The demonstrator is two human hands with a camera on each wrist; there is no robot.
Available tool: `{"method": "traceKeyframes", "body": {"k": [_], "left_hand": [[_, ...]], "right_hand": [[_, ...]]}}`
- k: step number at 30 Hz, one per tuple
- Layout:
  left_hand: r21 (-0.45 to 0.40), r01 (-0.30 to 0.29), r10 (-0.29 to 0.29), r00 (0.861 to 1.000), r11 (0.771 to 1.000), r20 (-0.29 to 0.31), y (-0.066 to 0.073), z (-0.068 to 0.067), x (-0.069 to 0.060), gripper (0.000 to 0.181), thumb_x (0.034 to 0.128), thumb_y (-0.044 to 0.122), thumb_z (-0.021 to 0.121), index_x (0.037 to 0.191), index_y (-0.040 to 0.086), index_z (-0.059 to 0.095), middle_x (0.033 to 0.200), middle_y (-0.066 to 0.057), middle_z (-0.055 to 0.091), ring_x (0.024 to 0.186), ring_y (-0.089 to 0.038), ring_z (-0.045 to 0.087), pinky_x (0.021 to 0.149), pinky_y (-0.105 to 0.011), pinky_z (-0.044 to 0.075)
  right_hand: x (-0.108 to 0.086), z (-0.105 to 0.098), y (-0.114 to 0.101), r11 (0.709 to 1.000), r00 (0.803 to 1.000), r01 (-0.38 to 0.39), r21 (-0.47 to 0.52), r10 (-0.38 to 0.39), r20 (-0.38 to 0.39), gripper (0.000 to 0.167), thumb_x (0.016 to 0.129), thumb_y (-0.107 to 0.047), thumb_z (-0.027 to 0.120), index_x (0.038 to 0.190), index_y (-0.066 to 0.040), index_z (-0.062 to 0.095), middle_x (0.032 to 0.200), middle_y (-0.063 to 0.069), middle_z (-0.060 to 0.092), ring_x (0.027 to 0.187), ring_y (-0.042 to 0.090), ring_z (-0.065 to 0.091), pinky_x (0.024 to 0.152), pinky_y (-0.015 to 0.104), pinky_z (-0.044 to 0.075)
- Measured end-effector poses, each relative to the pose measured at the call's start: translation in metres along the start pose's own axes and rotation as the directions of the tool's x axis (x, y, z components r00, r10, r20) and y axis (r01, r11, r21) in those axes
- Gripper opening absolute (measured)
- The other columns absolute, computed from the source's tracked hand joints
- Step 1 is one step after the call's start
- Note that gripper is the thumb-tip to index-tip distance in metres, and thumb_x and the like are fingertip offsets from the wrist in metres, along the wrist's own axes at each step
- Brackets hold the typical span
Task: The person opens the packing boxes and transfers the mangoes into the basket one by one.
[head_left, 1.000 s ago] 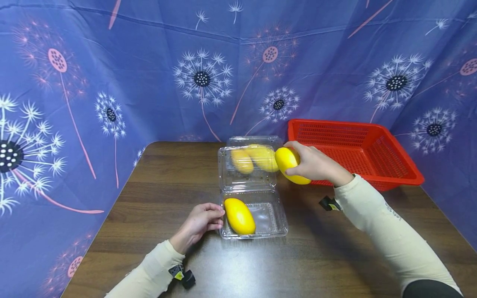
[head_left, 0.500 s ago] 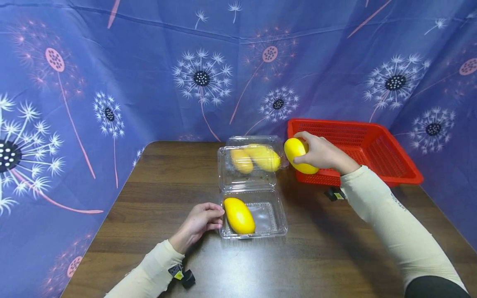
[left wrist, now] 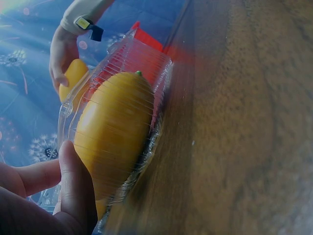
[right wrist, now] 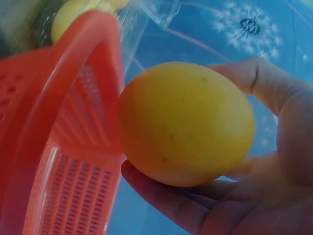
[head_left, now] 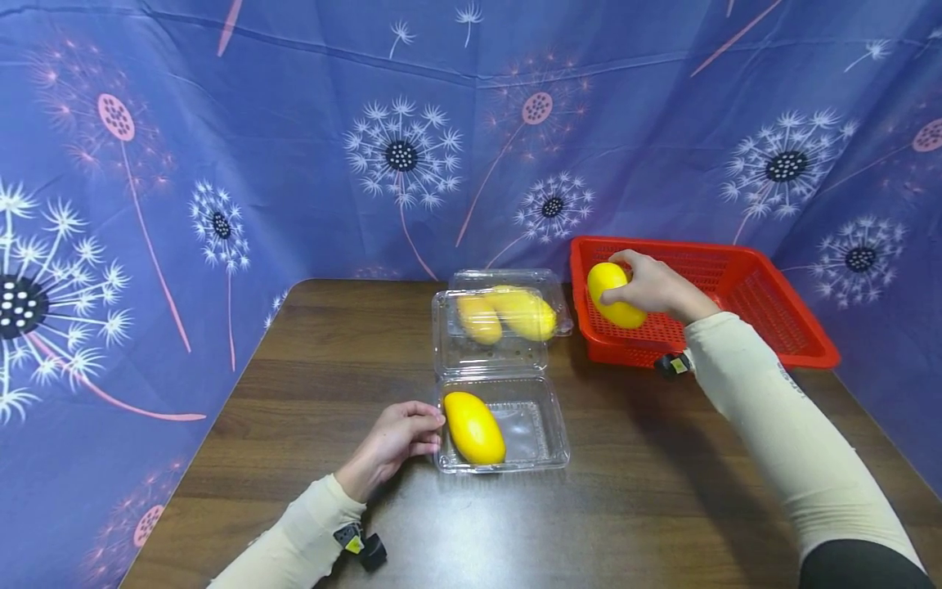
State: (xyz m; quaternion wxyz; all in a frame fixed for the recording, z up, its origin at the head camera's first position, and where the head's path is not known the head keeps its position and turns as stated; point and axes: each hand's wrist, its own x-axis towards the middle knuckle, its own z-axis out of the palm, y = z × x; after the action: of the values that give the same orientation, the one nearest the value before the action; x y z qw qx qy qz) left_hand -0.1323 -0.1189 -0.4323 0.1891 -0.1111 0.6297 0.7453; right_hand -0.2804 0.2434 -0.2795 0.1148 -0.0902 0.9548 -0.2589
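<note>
The right hand [head_left: 655, 288] grips a yellow mango [head_left: 615, 296] above the left part of the red basket [head_left: 736, 309]. In the right wrist view the fingers and thumb curl round that mango [right wrist: 186, 125]. At the left wall of an open clear plastic box [head_left: 526, 421], the left hand [head_left: 393, 442] pinches the rim between thumb and fingers. One mango [head_left: 474, 428] lies in the left half of this box. Through its ribbed wall the same mango [left wrist: 116, 127] shows in the left wrist view, beside the left hand [left wrist: 73, 191].
Behind the open box, partly under its raised lid [head_left: 489, 356], another clear container [head_left: 562, 307] holds yellow mangoes [head_left: 524, 314]. The brown wooden table [head_left: 331, 360] reaches back to a blue dandelion-patterned cloth [head_left: 294, 164].
The right hand has carried its mango rightward and up, from beside the rear container to above the red basket. The left hand keeps its place at the box.
</note>
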Motion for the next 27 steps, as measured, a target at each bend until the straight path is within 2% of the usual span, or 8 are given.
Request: {"method": "traceKeyframes", "body": {"k": [5, 16, 27], "left_hand": [[-0.011, 0.003, -0.003, 1.000, 1.000, 0.008, -0.002, 0.000, 0.001, 0.011, 0.0888, -0.002, 0.061, 0.098, -0.004, 0.057, 0.076, -0.003, 0.061, 0.058, -0.009, 0.060, 0.056, -0.019, 0.057], [0.004, 0.006, -0.006, 1.000, 1.000, 0.017, 0.003, -0.001, 0.002, 0.017, 0.0895, 0.000, 0.063, 0.103, -0.008, 0.056, 0.079, -0.006, 0.062, 0.059, -0.010, 0.060, 0.057, -0.019, 0.057], [-0.012, -0.002, 0.003, 0.999, 1.000, 0.033, 0.000, -0.002, 0.002, 0.013, 0.0896, -0.001, 0.061, 0.101, -0.005, 0.056, 0.080, -0.006, 0.061, 0.060, -0.010, 0.060, 0.057, -0.019, 0.057]], "right_hand": [[0.008, -0.003, 0.013, 1.000, 1.000, -0.016, 0.019, 0.016, 0.013, 0.076, 0.085, -0.028, 0.069, 0.142, 0.003, 0.030, 0.123, 0.026, 0.046, 0.095, 0.035, 0.054, 0.072, 0.038, 0.056], [0.027, -0.007, 0.027, 0.997, 0.998, -0.057, 0.042, 0.057, 0.013, 0.077, 0.086, -0.028, 0.067, 0.141, 0.008, 0.028, 0.119, 0.029, 0.047, 0.089, 0.032, 0.056, 0.067, 0.032, 0.055], [0.052, -0.009, 0.045, 0.991, 0.990, -0.112, 0.077, 0.105, 0.092, 0.077, 0.089, -0.030, 0.064, 0.142, 0.010, 0.025, 0.121, 0.029, 0.044, 0.085, 0.027, 0.057, 0.068, 0.031, 0.056]]}}
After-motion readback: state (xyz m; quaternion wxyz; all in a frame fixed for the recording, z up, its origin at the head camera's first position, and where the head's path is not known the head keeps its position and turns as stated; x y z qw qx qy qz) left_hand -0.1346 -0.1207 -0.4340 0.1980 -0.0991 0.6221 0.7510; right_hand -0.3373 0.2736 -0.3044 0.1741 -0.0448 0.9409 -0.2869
